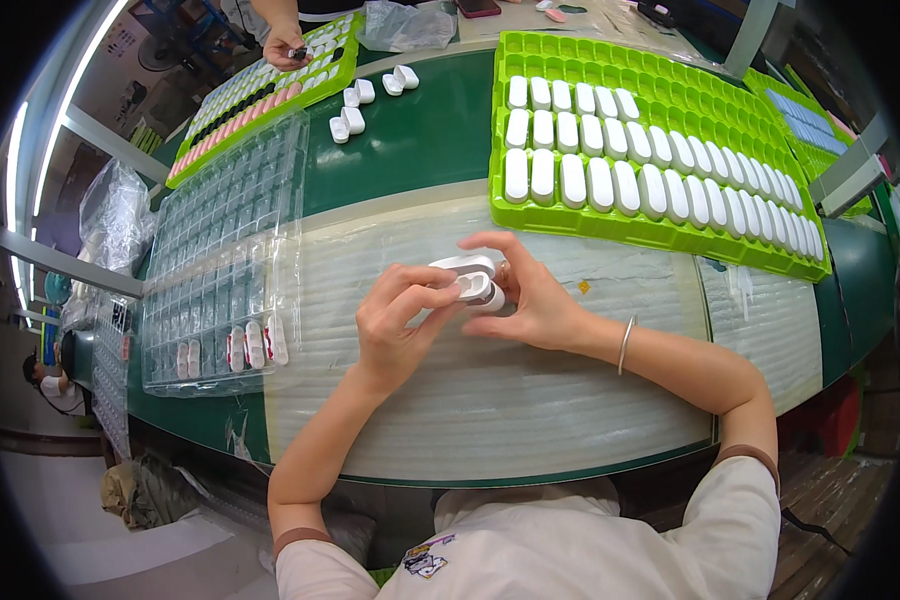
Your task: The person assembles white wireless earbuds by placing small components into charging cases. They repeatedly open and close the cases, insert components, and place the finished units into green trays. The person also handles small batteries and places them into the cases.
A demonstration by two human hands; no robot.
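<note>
A small white earbud charging case with its lid raised is held over the middle of the table. My left hand pinches its left side between thumb and fingers. From the right, my right hand curves round the case, with the index finger arched above and the thumb below. Its grip on the far side is partly hidden by the fingers. Both hands meet at the case, above a pale foam-like mat.
At the back right, a green tray holds rows of white cases. A clear plastic tray with a few white and red pieces lies left. Several opened white cases stand behind. A co-worker's hand is over another green tray.
</note>
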